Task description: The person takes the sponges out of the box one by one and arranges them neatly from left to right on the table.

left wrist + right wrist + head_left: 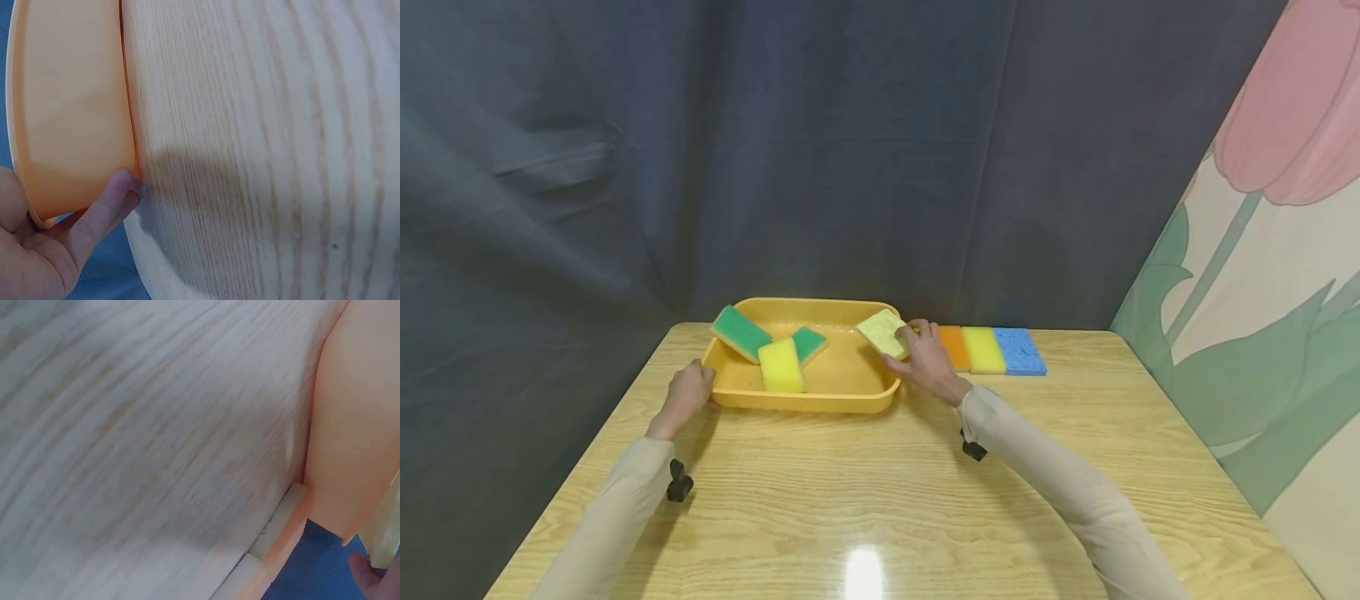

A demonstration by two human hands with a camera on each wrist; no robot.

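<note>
A yellow tray (842,402) stands at the back left of the table. My left hand (687,393) grips its left end, and the left wrist view has the fingers curled round the tray's corner. Over the tray's right rim, my right hand (927,360) pinches a pale yellow sponge (880,330), which is tilted. Inside the tray a green-topped sponge (741,333) leans on the left wall. Beside it a yellow sponge (782,365) overlaps a smaller-looking green sponge (808,342). In the right wrist view, only fingertips (362,572) and the edge of the held sponge (382,534) show.
Right of the tray, an orange sponge (955,348), a yellow sponge (983,350) and a blue sponge (1020,351) lie side by side along the table's back edge. A dark curtain (850,150) hangs behind the wooden table (790,500). A flower-painted wall (1285,333) stands at the right.
</note>
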